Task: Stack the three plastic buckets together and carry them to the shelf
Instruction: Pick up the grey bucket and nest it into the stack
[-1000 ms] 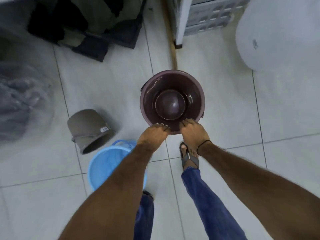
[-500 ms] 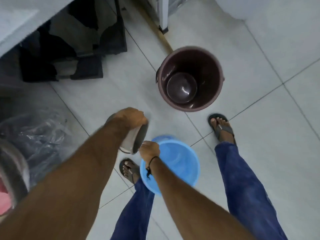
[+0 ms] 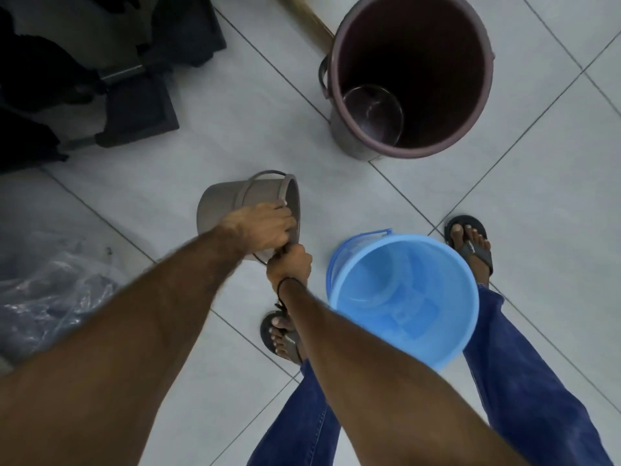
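Observation:
A small grey-brown bucket (image 3: 232, 203) lies tipped on its side, mouth facing right, near the middle of the tiled floor. My left hand (image 3: 265, 227) grips its rim from above. My right hand (image 3: 290, 264) is closed on the bucket's lower rim or handle just below. A light blue bucket (image 3: 403, 297) stands upright to the right, between my feet. A tall maroon bucket (image 3: 410, 75) stands upright farther away at the upper right.
Dark bags and a black frame (image 3: 100, 75) crowd the upper left. A crumpled clear plastic bag (image 3: 43, 304) lies at the left edge. A wooden stick (image 3: 309, 20) runs behind the maroon bucket. My sandalled feet (image 3: 470, 243) flank the blue bucket.
Both hands left the maroon bucket's rim and went to the grey bucket. Half a second ago my right hand was on the blue bucket's rim; now it holds the grey one.

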Action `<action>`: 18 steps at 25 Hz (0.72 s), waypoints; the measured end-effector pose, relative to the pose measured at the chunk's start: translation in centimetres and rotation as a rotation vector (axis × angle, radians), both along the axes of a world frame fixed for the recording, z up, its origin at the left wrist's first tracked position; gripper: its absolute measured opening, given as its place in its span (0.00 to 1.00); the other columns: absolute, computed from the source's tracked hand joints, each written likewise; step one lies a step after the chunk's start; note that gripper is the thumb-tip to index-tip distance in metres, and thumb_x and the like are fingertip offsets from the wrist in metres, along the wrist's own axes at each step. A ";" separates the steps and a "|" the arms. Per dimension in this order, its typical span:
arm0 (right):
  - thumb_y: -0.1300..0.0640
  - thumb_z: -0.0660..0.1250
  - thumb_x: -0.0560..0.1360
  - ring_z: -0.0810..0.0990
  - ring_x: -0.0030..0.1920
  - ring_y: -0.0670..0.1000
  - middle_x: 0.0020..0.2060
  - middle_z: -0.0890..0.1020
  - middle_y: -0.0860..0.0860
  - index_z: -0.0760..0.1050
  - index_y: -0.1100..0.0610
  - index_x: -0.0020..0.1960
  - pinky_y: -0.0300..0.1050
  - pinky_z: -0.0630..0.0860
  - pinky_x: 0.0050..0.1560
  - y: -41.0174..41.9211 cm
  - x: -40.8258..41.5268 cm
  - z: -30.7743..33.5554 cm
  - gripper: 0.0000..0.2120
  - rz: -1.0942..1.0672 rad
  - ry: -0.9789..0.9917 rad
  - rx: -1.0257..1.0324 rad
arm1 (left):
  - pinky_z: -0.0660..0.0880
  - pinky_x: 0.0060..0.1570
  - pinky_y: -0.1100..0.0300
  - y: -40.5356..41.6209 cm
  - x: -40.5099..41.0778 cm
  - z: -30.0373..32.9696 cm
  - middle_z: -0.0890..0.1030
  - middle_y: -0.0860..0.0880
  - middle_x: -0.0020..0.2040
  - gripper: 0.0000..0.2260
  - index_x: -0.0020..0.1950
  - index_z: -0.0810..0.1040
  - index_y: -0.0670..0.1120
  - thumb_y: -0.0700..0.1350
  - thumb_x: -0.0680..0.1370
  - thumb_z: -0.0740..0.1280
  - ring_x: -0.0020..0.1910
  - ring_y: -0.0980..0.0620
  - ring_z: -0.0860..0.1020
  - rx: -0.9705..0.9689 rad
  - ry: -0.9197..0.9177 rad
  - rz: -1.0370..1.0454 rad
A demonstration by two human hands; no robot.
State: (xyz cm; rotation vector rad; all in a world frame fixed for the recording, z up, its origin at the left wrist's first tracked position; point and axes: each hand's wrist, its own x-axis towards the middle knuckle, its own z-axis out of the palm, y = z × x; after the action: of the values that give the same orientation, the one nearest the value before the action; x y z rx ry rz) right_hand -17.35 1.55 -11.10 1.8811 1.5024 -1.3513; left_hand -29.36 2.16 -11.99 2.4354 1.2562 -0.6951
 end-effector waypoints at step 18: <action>0.49 0.63 0.69 0.81 0.39 0.61 0.35 0.83 0.52 0.78 0.52 0.39 0.47 0.71 0.34 15.9 4.5 34.5 0.08 2.063 0.405 0.349 | 0.71 0.57 0.52 -7.1 16.0 33.6 0.81 0.43 0.56 0.13 0.63 0.78 0.41 0.39 0.78 0.64 0.53 0.43 0.77 0.481 -0.338 1.349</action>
State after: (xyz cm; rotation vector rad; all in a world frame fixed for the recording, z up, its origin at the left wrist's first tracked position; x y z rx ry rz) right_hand -12.82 17.40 23.43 -0.4789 2.4404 -0.2820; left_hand -13.37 -4.95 21.57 1.2456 2.5275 0.4138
